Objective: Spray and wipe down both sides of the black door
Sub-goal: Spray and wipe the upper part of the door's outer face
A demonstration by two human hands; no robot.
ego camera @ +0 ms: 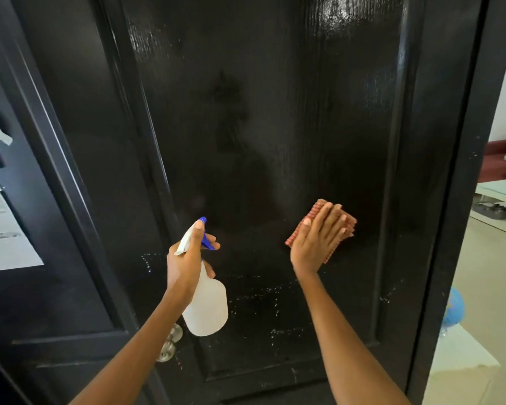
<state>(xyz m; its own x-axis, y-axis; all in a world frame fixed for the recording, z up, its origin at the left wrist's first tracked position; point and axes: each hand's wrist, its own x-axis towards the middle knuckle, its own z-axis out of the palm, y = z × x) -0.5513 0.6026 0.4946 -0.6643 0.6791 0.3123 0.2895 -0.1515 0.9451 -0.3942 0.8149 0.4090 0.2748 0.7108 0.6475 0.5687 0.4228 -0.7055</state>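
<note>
1. Head view: I see the glossy black panelled wooden door (pixel 275 127) filling the frame; its upper panel shines wet, and white droplets speckle the lower panel.
2. My left hand (pixel 187 258) grips the neck of a translucent white plastic spray bottle (pixel 208 305) with a blue trigger and nozzle; fingers curl round the trigger; the nozzle points at the door.
3. My right hand (pixel 319 238) lies flat, fingers straight, pressing a folded red-and-white checked cloth (pixel 348 223) against the middle of the door panel.
4. A round silver metal door knob (pixel 170 343) shows below the left forearm, at the door's left edge.
5. At far right, a pale tiled floor (pixel 485 258) and a white low desk (pixel 500 188).
</note>
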